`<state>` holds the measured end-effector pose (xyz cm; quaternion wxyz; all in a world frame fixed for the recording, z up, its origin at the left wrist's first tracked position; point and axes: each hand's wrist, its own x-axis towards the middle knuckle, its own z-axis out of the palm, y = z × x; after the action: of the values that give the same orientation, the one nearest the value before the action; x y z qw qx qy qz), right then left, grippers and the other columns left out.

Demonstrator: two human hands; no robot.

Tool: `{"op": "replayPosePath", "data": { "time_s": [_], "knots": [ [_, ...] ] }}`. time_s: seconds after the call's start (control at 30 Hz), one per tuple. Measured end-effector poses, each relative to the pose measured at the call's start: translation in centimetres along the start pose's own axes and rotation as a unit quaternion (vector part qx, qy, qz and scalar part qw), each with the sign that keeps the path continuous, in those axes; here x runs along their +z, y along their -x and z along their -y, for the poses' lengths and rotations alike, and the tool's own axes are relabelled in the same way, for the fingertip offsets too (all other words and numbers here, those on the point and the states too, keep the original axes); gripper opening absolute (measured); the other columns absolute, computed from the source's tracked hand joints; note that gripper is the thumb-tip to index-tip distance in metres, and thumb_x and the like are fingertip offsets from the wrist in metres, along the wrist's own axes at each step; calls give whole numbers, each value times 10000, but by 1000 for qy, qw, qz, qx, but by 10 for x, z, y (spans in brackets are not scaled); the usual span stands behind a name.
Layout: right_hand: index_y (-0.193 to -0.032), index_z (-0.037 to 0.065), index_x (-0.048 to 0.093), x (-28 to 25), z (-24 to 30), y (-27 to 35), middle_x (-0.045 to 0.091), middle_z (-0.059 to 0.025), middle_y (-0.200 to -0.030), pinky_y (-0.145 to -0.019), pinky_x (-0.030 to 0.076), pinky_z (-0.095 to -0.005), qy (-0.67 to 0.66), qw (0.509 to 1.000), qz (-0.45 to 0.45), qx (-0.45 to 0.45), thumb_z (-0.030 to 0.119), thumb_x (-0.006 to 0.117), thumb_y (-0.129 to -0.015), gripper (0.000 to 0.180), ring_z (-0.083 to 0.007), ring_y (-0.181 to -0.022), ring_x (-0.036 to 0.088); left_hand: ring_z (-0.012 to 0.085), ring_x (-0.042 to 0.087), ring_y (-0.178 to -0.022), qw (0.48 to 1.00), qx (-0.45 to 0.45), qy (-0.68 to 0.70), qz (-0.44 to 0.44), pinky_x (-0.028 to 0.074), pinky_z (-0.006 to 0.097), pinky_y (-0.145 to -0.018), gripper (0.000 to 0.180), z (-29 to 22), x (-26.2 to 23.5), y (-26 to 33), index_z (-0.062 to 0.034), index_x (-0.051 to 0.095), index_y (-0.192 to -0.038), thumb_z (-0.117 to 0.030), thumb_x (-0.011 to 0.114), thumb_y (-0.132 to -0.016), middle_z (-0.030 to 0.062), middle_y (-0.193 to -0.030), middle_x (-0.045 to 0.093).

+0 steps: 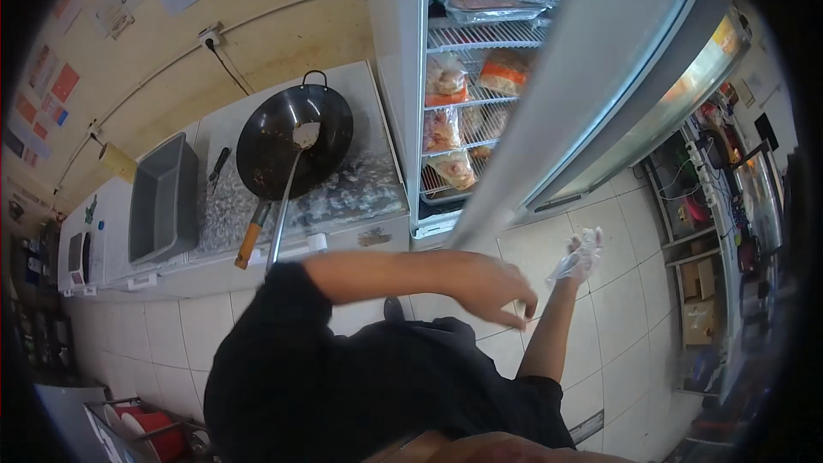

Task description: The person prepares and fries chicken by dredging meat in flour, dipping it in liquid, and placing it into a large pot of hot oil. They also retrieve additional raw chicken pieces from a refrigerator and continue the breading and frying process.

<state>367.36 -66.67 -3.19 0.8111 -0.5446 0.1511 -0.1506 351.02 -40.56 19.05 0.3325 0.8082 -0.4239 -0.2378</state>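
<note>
My bare left hand [497,290] reaches across my front, its fingers loosely bent and apart, with nothing visible in them. It is just below the lower edge of the fridge door [591,77], which stands ajar and looks blurred; I see a gap between hand and door. Farther right, my right hand [585,255] wears a clear plastic glove and hangs over the tiled floor. Its fingers look spread, with no object in them that I can make out. Inside the upright fridge, wire shelves [489,37] carry several bagged foods [447,129] and a covered tray [497,9].
On the white counter [364,197] at left sit a dark wok [257,141] with a ladle [287,197] in it, a black-handled utensil [219,163] and a grey plastic tub [163,197]. A shelving rack [699,291] stands at right. Red containers [163,435] are at lower left.
</note>
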Motion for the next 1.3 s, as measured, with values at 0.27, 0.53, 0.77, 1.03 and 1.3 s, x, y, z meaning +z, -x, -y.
{"op": "replayPosePath", "data": {
  "time_s": [0.27,0.53,0.77,1.03,1.3],
  "knots": [
    [-1365,97,507,-39,18,-42,584,-77,-1216,-814,507,-318,116,976,-85,-166,213,638,-970,432,-192,-897,587,320,621,-1120,607,39,405,-683,553,419,-903,524,116,-152,31,-71,326,-1445,-226,569,-1007,175,-1290,546],
    [-1352,85,517,-146,77,-78,589,-76,-1197,-800,500,-309,160,952,-173,-197,212,633,-971,418,-182,-886,583,452,545,-1174,461,76,454,-758,451,586,-1039,596,175,-258,-30,-78,283,-1490,-252,559,-992,226,-1397,440],
    [-1341,75,526,-210,124,-145,594,-74,-1181,-789,495,-300,193,940,-189,-206,210,629,-972,405,-173,-876,579,408,579,-1143,468,87,375,-795,584,516,-941,348,183,-279,-54,101,456,-1244,-135,369,-1004,277,-1267,540],
    [-1328,63,536,-228,141,-182,600,-72,-1163,-776,488,-291,213,940,-173,-201,208,624,-974,392,-163,-864,575,406,625,-1084,485,84,326,-807,588,519,-929,339,143,-259,-92,99,463,-1233,-111,445,-966,266,-1221,575],
    [-1314,51,546,-224,146,-192,606,-70,-1145,-762,482,-281,212,941,-164,-206,207,619,-975,380,-153,-853,571,360,568,-1190,452,105,323,-825,593,514,-917,469,158,-278,-149,-88,290,-1386,-93,468,-952,204,-1324,487]
  ]
}}
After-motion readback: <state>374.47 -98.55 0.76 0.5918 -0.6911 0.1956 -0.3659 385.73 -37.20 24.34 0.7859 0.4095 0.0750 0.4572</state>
